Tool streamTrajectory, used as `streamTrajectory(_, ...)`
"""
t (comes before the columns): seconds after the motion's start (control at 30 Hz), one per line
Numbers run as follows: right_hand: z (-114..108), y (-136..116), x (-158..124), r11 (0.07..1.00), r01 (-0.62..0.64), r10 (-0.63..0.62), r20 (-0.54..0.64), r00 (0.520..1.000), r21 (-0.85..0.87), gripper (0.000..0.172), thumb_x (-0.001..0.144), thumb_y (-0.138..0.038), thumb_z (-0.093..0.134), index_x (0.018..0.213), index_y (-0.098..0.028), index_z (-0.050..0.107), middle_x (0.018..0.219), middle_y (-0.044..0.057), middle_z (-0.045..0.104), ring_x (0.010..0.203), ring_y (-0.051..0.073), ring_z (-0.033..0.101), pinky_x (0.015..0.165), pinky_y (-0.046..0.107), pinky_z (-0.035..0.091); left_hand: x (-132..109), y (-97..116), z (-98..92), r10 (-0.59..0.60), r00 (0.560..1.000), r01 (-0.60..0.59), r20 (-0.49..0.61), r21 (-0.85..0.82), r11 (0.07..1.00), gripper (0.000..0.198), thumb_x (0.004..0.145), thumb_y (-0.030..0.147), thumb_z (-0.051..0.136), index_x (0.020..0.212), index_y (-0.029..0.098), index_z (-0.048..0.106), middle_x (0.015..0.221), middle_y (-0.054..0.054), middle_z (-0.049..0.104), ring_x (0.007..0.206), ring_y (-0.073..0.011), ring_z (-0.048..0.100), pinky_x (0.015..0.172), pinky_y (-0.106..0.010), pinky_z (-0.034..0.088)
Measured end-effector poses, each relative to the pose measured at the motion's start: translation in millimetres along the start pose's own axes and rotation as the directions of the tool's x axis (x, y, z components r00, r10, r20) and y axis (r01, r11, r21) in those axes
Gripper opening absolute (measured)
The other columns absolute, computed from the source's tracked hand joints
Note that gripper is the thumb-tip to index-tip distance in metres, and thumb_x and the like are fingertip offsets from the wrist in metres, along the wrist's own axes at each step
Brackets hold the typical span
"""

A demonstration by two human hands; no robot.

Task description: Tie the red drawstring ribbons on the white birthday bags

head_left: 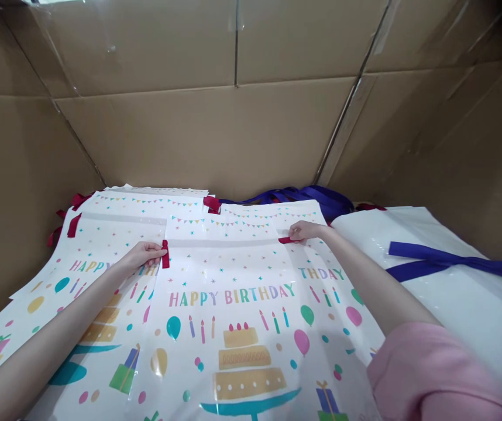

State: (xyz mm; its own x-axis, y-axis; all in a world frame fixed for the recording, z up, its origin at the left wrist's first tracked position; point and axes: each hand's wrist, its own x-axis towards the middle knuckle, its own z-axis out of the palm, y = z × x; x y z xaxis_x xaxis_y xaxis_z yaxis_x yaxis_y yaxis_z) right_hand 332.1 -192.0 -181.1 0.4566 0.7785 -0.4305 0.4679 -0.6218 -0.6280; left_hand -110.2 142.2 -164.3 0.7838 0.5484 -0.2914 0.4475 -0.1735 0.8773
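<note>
A large white gift bag [233, 263] printed with HAPPY BIRTHDAY, a tiered cake and balloons lies flat on a stack of similar bags. At its upper left edge, my left hand [148, 255] pinches a short dark red ribbon [165, 261]. My right hand [304, 231] closes on another red ribbon [285, 240] at the upper right edge. Both forearms reach in from the lower corners over the printed surface. Under my left arm lies a second birthday bag [102, 234] with its own red ribbon.
Tall brown cardboard walls [189, 134] enclose the stacks at the back and sides. On the right rests a plain white bag [457, 310] with a dark blue ribbon [444, 257] across it. More blue ribbon [316, 199] bunches along the back wall.
</note>
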Motion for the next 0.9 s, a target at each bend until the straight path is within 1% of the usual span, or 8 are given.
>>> streamTrajectory(0.13, -2.1, 13.8, -4.0, 0.998, 0.027, -0.022, -0.076, 0.997, 0.063, 0.027, 0.052, -0.037, 0.077, 0.065, -0.017, 0.065, 0.057, 0.002, 0.060, 0.051, 0.012, 0.052, 0.049, 0.025, 0.044, 0.5, -0.4, -0.3, -0.007, 1.000, 0.007, 0.003, -0.021, 1.000, 0.038, 0.060, 0.049, 0.075, 0.063, 0.015, 0.058, 0.052, 0.002, 0.053, 0.040, -0.0051, 0.036, 0.039, -0.018, 0.024)
streamTrajectory(0.23, -0.3, 18.7, -7.0, 0.992, 0.038, -0.022, -0.128, 0.991, 0.117, 0.028, 0.054, -0.037, 0.076, 0.069, -0.016, 0.065, 0.054, 0.001, 0.059, 0.048, 0.011, 0.051, 0.045, 0.022, 0.041, -0.9, 0.9, 0.2, -0.007, 1.000, 0.008, 0.008, -0.025, 1.000, 0.038, 0.061, 0.049, 0.075, 0.065, 0.015, 0.058, 0.052, 0.002, 0.052, 0.041, -0.0049, 0.036, 0.040, -0.018, 0.023)
streamTrajectory(0.4, 4.0, 16.3, -10.4, 0.984, 0.001, 0.033, -0.188, 0.982, 0.179, 0.033, 0.054, -0.040, 0.079, 0.071, -0.016, 0.064, 0.062, 0.002, 0.064, 0.048, 0.010, 0.054, 0.044, 0.021, 0.044, -2.9, 3.4, 1.1, 0.002, 1.000, -0.002, 0.006, -0.007, 1.000, 0.041, 0.061, 0.052, 0.074, 0.066, 0.015, 0.059, 0.052, 0.002, 0.051, 0.041, -0.0057, 0.036, 0.040, -0.019, 0.024)
streamTrajectory(0.57, 5.3, 10.2, -13.2, 0.975, -0.017, 0.063, -0.205, 0.977, 0.222, 0.036, 0.051, -0.038, 0.082, 0.069, -0.016, 0.061, 0.057, 0.003, 0.063, 0.048, 0.011, 0.055, 0.040, 0.020, 0.042, -1.0, 1.6, 0.3, -0.006, 1.000, 0.006, 0.005, -0.003, 1.000, 0.040, 0.059, 0.051, 0.075, 0.064, 0.015, 0.058, 0.052, 0.002, 0.051, 0.041, -0.0056, 0.036, 0.040, -0.019, 0.025)
streamTrajectory(0.7, 4.4, 8.6, -15.5, 0.970, -0.020, 0.067, -0.190, 0.980, 0.242, 0.036, 0.052, -0.036, 0.082, 0.072, -0.016, 0.060, 0.057, 0.003, 0.063, 0.047, 0.011, 0.056, 0.040, 0.020, 0.041, -0.1, -0.8, -0.4, 0.002, 1.000, -0.002, 0.010, -0.010, 1.000, 0.038, 0.061, 0.050, 0.074, 0.064, 0.015, 0.058, 0.052, 0.002, 0.051, 0.041, -0.0055, 0.036, 0.040, -0.019, 0.025)
streamTrajectory(0.83, 3.3, 12.6, -14.5, 0.970, -0.037, 0.083, -0.183, 0.980, 0.241, 0.037, 0.057, -0.041, 0.079, 0.073, -0.017, 0.058, 0.054, 0.003, 0.063, 0.042, 0.010, 0.052, 0.038, 0.021, 0.040, -0.3, -1.6, -0.8, 0.006, 1.000, -0.005, 0.020, -0.029, 1.000, 0.037, 0.063, 0.048, 0.074, 0.065, 0.015, 0.058, 0.052, 0.003, 0.051, 0.041, -0.0050, 0.036, 0.041, -0.018, 0.025)
streamTrajectory(0.9, 3.1, 16.1, -12.6, 0.971, -0.040, 0.086, -0.184, 0.979, 0.237, 0.038, 0.056, -0.043, 0.079, 0.073, -0.017, 0.057, 0.052, 0.002, 0.062, 0.040, 0.009, 0.049, 0.039, 0.021, 0.041, -0.4, -1.5, -0.9, 0.006, 1.000, -0.005, 0.021, -0.029, 1.000, 0.036, 0.063, 0.048, 0.074, 0.064, 0.015, 0.058, 0.052, 0.003, 0.052, 0.041, -0.0049, 0.036, 0.040, -0.018, 0.025)
